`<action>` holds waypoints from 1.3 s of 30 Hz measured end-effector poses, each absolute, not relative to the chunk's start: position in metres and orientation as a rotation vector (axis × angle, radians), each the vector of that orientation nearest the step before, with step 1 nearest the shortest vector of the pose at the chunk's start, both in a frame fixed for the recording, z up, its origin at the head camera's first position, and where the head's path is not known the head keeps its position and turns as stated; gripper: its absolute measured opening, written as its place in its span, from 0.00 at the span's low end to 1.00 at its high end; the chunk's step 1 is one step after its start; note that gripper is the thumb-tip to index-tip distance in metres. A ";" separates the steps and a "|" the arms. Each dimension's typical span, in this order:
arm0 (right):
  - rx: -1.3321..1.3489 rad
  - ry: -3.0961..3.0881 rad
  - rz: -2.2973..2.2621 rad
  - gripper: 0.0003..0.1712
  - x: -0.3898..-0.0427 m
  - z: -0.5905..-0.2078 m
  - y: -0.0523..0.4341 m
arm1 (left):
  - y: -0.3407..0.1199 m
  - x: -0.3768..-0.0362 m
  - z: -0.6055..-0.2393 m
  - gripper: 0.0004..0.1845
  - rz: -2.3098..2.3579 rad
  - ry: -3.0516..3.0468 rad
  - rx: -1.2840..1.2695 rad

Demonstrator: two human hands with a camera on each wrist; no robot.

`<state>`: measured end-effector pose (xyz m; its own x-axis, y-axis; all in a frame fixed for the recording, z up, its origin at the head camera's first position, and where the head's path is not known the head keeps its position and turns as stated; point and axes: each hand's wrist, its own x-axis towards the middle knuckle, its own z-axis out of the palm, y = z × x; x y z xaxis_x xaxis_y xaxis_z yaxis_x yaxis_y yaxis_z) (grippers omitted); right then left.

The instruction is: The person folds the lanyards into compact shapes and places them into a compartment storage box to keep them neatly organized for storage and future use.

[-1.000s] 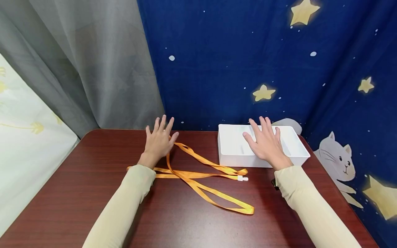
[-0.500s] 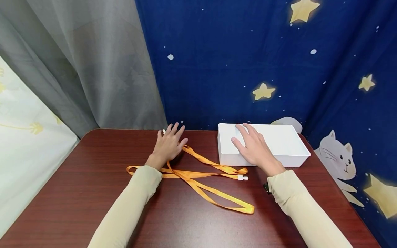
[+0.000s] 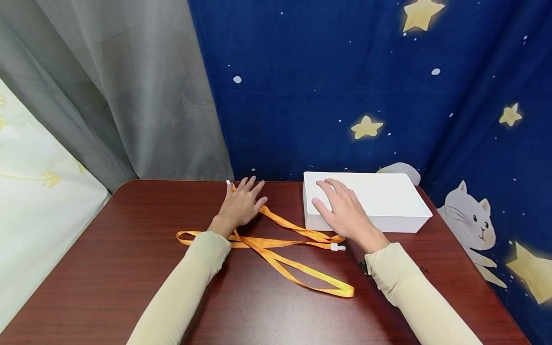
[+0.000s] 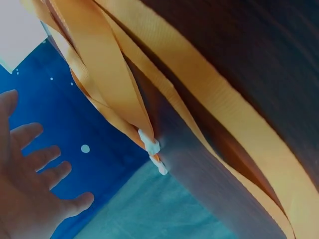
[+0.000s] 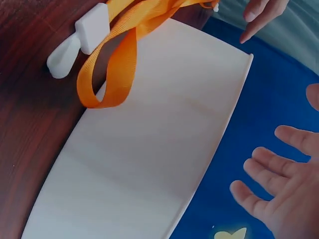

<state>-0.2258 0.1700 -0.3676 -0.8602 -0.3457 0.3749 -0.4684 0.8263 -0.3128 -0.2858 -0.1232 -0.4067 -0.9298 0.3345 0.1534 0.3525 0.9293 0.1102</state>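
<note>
Orange lanyards lie crossed on the table, one loop (image 3: 346,291) reaching toward the front. One white clip (image 3: 334,247) points right; another (image 3: 228,182) shows beside the left fingers near the back edge. My left hand (image 3: 239,206) is over the lanyards with its fingers spread, gripping nothing. In the left wrist view, the ribbons (image 4: 219,94) stand apart from that hand (image 4: 30,194). My right hand (image 3: 345,211) hovers at the front left of a shallow white box (image 3: 401,224), fingers loosely extended. The right wrist view shows the box wall (image 5: 149,149) and a lanyard end (image 5: 122,74) before it.
The dark red-brown table (image 3: 142,268) ends against a grey curtain (image 3: 155,96) and a blue starry curtain (image 3: 293,96). The box stands at the back right, close to the table's right edge. White cloth (image 3: 39,215) hangs at the left.
My left hand has moved right and slightly nearer, uncovering the white clip at the back. My right hand has moved left and nearer, from above the box to its front left. The lanyards lie much the same.
</note>
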 end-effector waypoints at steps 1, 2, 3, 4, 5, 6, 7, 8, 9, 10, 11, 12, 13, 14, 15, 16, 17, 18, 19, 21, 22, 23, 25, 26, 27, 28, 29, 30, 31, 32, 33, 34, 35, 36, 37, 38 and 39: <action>0.626 -2.687 0.581 0.31 -0.225 -0.368 0.169 | -0.123 -0.286 -0.407 0.30 -0.204 -2.960 -0.531; 0.637 -2.666 0.586 0.30 -0.225 -0.368 0.168 | -0.122 -0.285 -0.407 0.30 -0.199 -2.965 -0.535; 0.648 -2.643 0.588 0.29 -0.225 -0.369 0.167 | -0.121 -0.285 -0.407 0.30 -0.194 -2.968 -0.541; 0.658 -2.620 0.592 0.28 -0.224 -0.369 0.165 | -0.120 -0.285 -0.407 0.30 -0.185 -2.969 -0.550; 0.666 -2.600 0.594 0.27 -0.224 -0.369 0.164 | -0.119 -0.284 -0.408 0.30 -0.175 -2.970 -0.561; 0.675 -2.584 0.594 0.26 -0.224 -0.370 0.163 | -0.118 -0.284 -0.408 0.29 -0.163 -2.973 -0.577; 0.682 -2.572 0.593 0.25 -0.223 -0.370 0.162 | -0.117 -0.284 -0.408 0.29 -0.153 -2.976 -0.594; 0.690 -2.563 0.594 0.25 -0.223 -0.370 0.160 | -0.116 -0.284 -0.409 0.29 -0.141 -2.977 -0.612; 0.695 -2.558 0.597 0.25 -0.222 -0.370 0.159 | -0.115 -0.284 -0.410 0.28 -0.125 -2.980 -0.627; 0.700 -2.558 0.597 0.25 -0.222 -0.370 0.157 | -0.114 -0.284 -0.410 0.28 -0.113 -2.984 -0.641; 0.705 -2.558 0.594 0.25 -0.221 -0.370 0.156 | -0.113 -0.284 -0.411 0.27 -0.106 -2.990 -0.655; 0.710 -2.559 0.593 0.25 -0.220 -0.371 0.155 | -0.113 -0.284 -0.412 0.27 -0.103 -2.994 -0.670; 0.714 -2.560 0.591 0.25 -0.219 -0.371 0.154 | -0.112 -0.284 -0.413 0.26 -0.103 -2.997 -0.681; 0.718 -2.559 0.591 0.25 -0.218 -0.371 0.153 | -0.111 -0.284 -0.413 0.25 -0.100 -2.999 -0.696; 0.722 -2.558 0.596 0.24 -0.218 -0.371 0.151 | -0.110 -0.284 -0.414 0.24 -0.101 -2.998 -0.710; 0.727 -2.558 0.599 0.24 -0.217 -0.372 0.150 | -0.109 -0.284 -0.415 0.23 -0.105 -2.997 -0.725; 0.732 -2.557 0.605 0.24 -0.216 -0.372 0.149 | -0.109 -0.284 -0.415 0.22 -0.106 -2.998 -0.740; 0.734 -2.560 0.615 0.23 -0.214 -0.372 0.148 | -0.108 -0.284 -0.415 0.21 -0.109 -2.997 -0.753; 0.738 -2.562 0.626 0.23 -0.213 -0.373 0.146 | -0.107 -0.284 -0.415 0.20 -0.105 -2.999 -0.763; 0.743 -2.575 0.645 0.22 -0.211 -0.373 0.143 | -0.106 -0.284 -0.416 0.18 -0.092 -3.000 -0.778; 0.744 -2.584 0.649 0.21 -0.210 -0.374 0.142 | -0.106 -0.284 -0.416 0.18 -0.086 -3.004 -0.784; 0.743 -2.593 0.656 0.21 -0.209 -0.374 0.140 | -0.105 -0.284 -0.416 0.17 -0.086 -3.008 -0.790; 0.736 -2.605 0.664 0.20 -0.208 -0.375 0.137 | -0.104 -0.284 -0.416 0.17 -0.084 -3.014 -0.807; 0.730 -2.611 0.661 0.19 -0.208 -0.376 0.136 | -0.103 -0.284 -0.416 0.17 -0.090 -3.015 -0.817; 0.725 -2.615 0.658 0.19 -0.208 -0.377 0.135 | -0.103 -0.284 -0.416 0.17 -0.096 -3.017 -0.828; 0.718 -2.619 0.656 0.19 -0.208 -0.378 0.134 | -0.102 -0.284 -0.416 0.17 -0.101 -3.020 -0.836; 0.712 -2.623 0.653 0.18 -0.208 -0.379 0.133 | -0.101 -0.284 -0.417 0.17 -0.104 -3.021 -0.842; 0.707 -2.626 0.652 0.18 -0.208 -0.380 0.132 | -0.101 -0.284 -0.417 0.17 -0.107 -3.019 -0.847; 0.702 -2.632 0.647 0.18 -0.208 -0.381 0.131 | -0.101 -0.285 -0.417 0.17 -0.107 -3.017 -0.851; 0.697 -2.638 0.645 0.18 -0.209 -0.382 0.131 | -0.100 -0.285 -0.418 0.16 -0.107 -3.017 -0.858; 0.692 -2.642 0.647 0.18 -0.209 -0.383 0.130 | -0.100 -0.285 -0.418 0.16 -0.108 -3.019 -0.863; 0.683 -2.647 0.655 0.18 -0.209 -0.383 0.129 | -0.100 -0.285 -0.418 0.16 -0.113 -3.022 -0.869; 0.678 -2.650 0.666 0.18 -0.208 -0.384 0.129 | -0.100 -0.285 -0.419 0.16 -0.123 -3.024 -0.876; 0.669 -2.656 0.679 0.18 -0.208 -0.384 0.128 | -0.100 -0.286 -0.419 0.16 -0.133 -3.030 -0.880; 0.662 -2.661 0.688 0.18 -0.208 -0.384 0.127 | -0.100 -0.286 -0.419 0.16 -0.137 -3.037 -0.885; 0.655 -2.663 0.700 0.18 -0.208 -0.384 0.126 | -0.100 -0.286 -0.420 0.16 -0.142 -3.042 -0.887; 0.648 -2.667 0.712 0.17 -0.208 -0.385 0.124 | -0.100 -0.286 -0.420 0.16 -0.145 -3.042 -0.889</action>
<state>-0.2077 0.1244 -0.3847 -0.8514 -0.3446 0.3954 -0.4958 0.7748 -0.3924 -0.2860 -0.0999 -0.4199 -0.8425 0.5386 -0.0042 0.5358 0.8388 0.0967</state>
